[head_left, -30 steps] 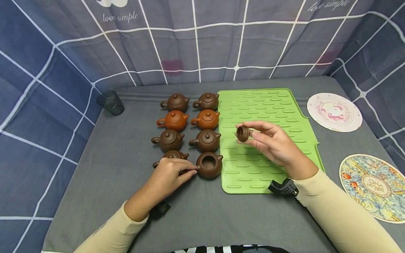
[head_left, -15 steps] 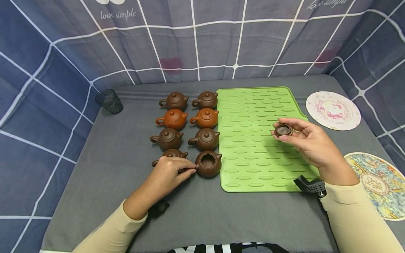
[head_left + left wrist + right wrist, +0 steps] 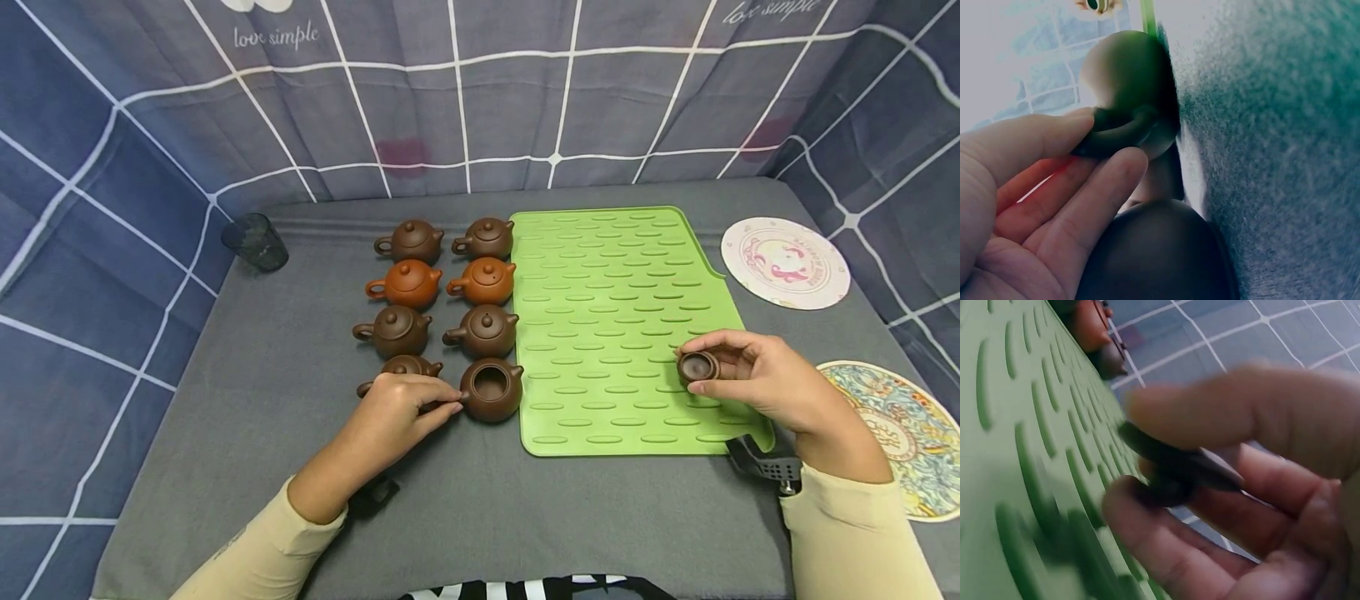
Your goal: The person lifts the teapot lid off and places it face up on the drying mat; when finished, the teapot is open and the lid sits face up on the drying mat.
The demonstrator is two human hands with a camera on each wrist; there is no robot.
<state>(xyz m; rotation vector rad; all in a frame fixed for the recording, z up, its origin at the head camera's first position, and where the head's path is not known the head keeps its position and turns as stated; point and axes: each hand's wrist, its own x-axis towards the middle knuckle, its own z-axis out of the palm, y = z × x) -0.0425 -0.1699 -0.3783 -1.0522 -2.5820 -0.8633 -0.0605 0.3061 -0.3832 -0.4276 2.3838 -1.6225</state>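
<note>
A brown teapot without its lid (image 3: pixel 491 400) sits at the near end of the right column of teapots, its round opening facing up. My left hand (image 3: pixel 408 408) pinches its handle (image 3: pixel 1116 137) between thumb and fingers and partly covers the brown teapot (image 3: pixel 408 365) beside it. Over the right part of the green mat (image 3: pixel 600 333), my right hand (image 3: pixel 772 379) holds a small brown teapot lid (image 3: pixel 697 367) by its edge, hollow underside toward the head camera. The right wrist view shows the lid (image 3: pixel 1179 465) blurred between thumb and fingers, apart from the mat.
Brown teapots (image 3: pixel 487 331) and orange teapots (image 3: pixel 483 281) with lids on stand in two columns left of the mat. A dark glass (image 3: pixel 255 242) stands at the back left. At right lie a pink-and-white round mat (image 3: pixel 786 263) and a patterned round mat (image 3: pixel 918 417).
My right hand has carried the lid rightward across the green mat, then toward the near side, turning its hollow side up. My left hand stays at the teapot handle.
</note>
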